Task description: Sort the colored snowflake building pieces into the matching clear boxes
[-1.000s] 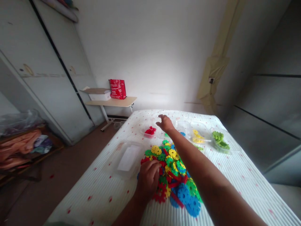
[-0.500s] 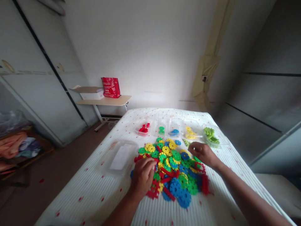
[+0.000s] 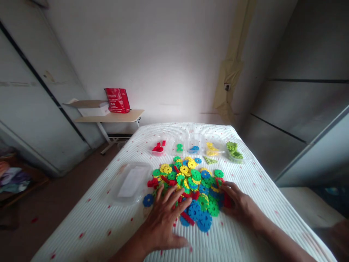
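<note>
A heap of notched plastic discs (image 3: 195, 211) in blue, green and yellow lies on the bed, with red connector pieces (image 3: 187, 218) mixed in. My left hand (image 3: 165, 218) is spread over the heap's near left side, fingertips on the pieces and thumb stretched towards me. At the right edge, my right hand (image 3: 242, 203) curves against the heap, finger and thumb apart on either side of some red pieces (image 3: 227, 200). Its fingers partly cover these pieces. A light green triangular piece (image 3: 210, 160) lies behind the heap.
Behind the heap stand clear boxes holding red pieces (image 3: 158, 147), green discs (image 3: 179, 147), blue discs (image 3: 194, 149), yellow pieces (image 3: 211, 149) and light green pieces (image 3: 234, 150). A clear lid (image 3: 132, 182) lies left. A side table (image 3: 122, 116) carries a red bag (image 3: 117, 100).
My left hand has opened from a curled pose and spread over the near pieces. My right hand has come down from beside the light green triangle to the heap's right edge. The view has shifted.
</note>
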